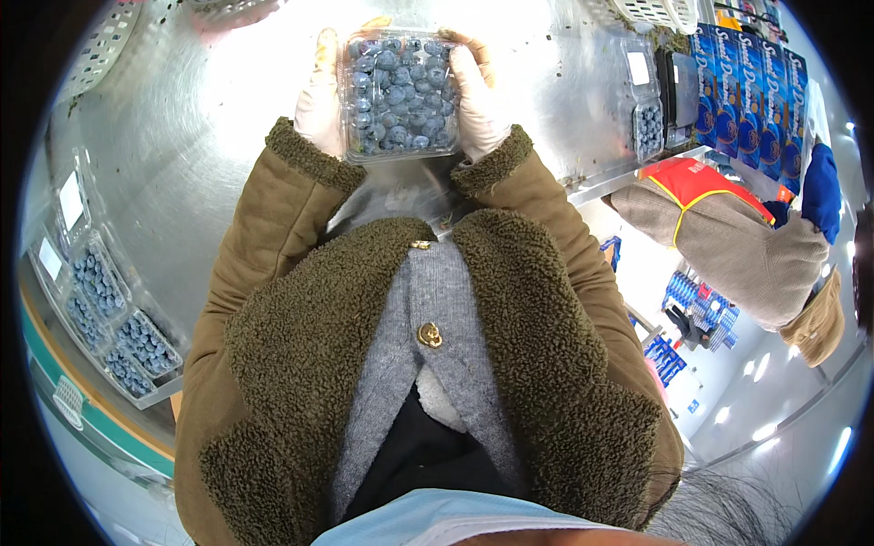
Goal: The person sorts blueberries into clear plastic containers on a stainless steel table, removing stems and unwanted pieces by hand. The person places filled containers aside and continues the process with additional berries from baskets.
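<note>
A clear plastic clamshell punnet (pixel 401 95) full of blueberries is held between my two gloved hands above the steel table (pixel 539 89). My left hand (pixel 319 102) grips its left side, with the thumb upright along the wall. On the right side, my right hand (pixel 476 95) has its fingers wrapped around the far corner. The punnet's top faces me, and the berries show through clear plastic. Both gloves are pale, with yellowish-brown stains at the fingertips.
Open blueberry punnets (pixel 99 273) stand at the table's left end. A smaller filled punnet (pixel 647 130) lies right, beside black trays (pixel 677 99) and blue printed cartons (pixel 748 102). White plastic baskets (pixel 102 48) sit at the far side. A person in a red vest (pixel 710 188) stands right.
</note>
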A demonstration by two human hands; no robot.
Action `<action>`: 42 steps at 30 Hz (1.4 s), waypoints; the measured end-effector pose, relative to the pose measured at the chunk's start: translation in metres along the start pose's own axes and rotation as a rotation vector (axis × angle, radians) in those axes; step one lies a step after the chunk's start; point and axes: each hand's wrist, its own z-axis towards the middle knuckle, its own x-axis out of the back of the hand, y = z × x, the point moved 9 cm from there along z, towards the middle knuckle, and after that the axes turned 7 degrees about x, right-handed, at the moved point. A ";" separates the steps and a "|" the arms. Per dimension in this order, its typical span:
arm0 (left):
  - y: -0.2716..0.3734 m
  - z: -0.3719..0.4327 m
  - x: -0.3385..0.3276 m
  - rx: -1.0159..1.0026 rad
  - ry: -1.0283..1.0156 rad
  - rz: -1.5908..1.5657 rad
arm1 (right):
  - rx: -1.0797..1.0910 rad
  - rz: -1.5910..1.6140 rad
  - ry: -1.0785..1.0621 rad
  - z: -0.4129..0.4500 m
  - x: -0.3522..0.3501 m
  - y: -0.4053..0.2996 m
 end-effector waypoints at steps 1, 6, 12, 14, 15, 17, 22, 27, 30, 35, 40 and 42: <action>0.001 0.000 0.002 -0.009 0.043 0.019 | -0.001 0.051 0.017 0.002 -0.001 0.000; -0.001 0.000 -0.003 0.009 0.002 -0.028 | 0.020 -0.030 0.067 0.008 0.000 -0.006; -0.012 0.001 0.007 0.068 0.123 0.009 | 0.003 0.013 0.119 0.008 0.003 -0.012; -0.014 0.001 0.009 0.069 0.154 -0.005 | 0.026 0.009 0.112 0.009 0.001 -0.015; -0.015 0.002 0.011 0.071 0.166 -0.025 | 0.024 -0.001 0.100 0.010 0.000 -0.015; -0.016 0.004 0.011 0.072 0.140 -0.047 | 0.027 -0.031 0.085 0.012 -0.002 -0.015; -0.020 0.006 0.016 0.081 0.094 -0.093 | 0.028 -0.044 0.068 0.014 -0.002 -0.016; -0.020 0.004 0.019 0.105 0.105 -0.027 | 0.021 -0.094 0.016 0.014 -0.004 -0.022; -0.014 0.001 0.010 0.031 0.029 -0.082 | 0.074 -0.091 -0.009 0.012 -0.004 -0.033; -0.009 0.003 0.010 0.054 0.043 -0.031 | 0.327 -0.171 -0.063 0.004 0.000 -0.071; -0.011 0.005 0.009 0.111 0.018 0.000 | 0.518 -0.106 -0.183 -0.001 0.004 -0.118; -0.008 0.003 0.009 0.085 0.024 0.019 | 0.534 -0.505 -0.228 0.002 -0.002 -0.123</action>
